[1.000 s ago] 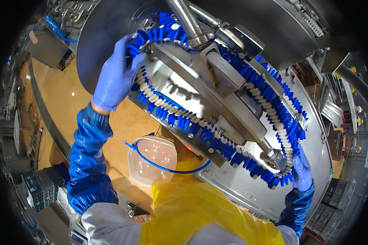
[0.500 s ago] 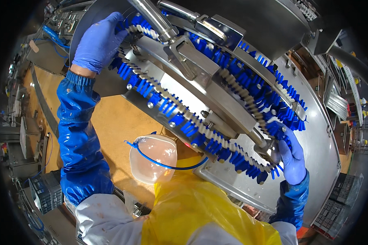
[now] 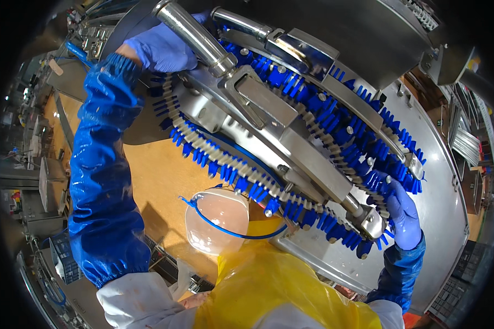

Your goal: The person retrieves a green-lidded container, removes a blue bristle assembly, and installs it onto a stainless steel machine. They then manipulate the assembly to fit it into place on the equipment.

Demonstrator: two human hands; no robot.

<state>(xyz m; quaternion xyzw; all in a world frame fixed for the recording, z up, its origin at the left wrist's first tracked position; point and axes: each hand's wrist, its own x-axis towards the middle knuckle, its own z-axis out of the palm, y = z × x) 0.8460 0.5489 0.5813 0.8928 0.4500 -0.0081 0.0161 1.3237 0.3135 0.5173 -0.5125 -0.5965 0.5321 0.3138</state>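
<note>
A beige link chain [image 3: 219, 149] set with blue rubber fingers loops around a long steel frame [image 3: 269, 131]. My left hand [image 3: 164, 49], in a purple-blue glove, curls over the chain at the frame's upper left end. A steel tube [image 3: 195, 35] hides part of its fingers. Just below that hand the chain stands off the frame. At the lower right end my right hand [image 3: 405, 216], gloved alike, is closed around the chain's blue fingers, beside a metal end fitting [image 3: 372, 223]. A second row of blue fingers [image 3: 318, 101] runs behind, along a curved metal bar [image 3: 357, 107].
A pale translucent tub [image 3: 217, 222] with a blue cable [image 3: 230, 236] across it sits below the frame. Curved sheet metal [image 3: 439, 219] lies at the right. Crates [image 3: 66, 257] stand at the lower left, on a tan floor [image 3: 159, 175].
My left hand has shifted right, over the frame's end and partly behind the tube. The chain's left part has moved outward from the frame. My right hand keeps its place at the other end.
</note>
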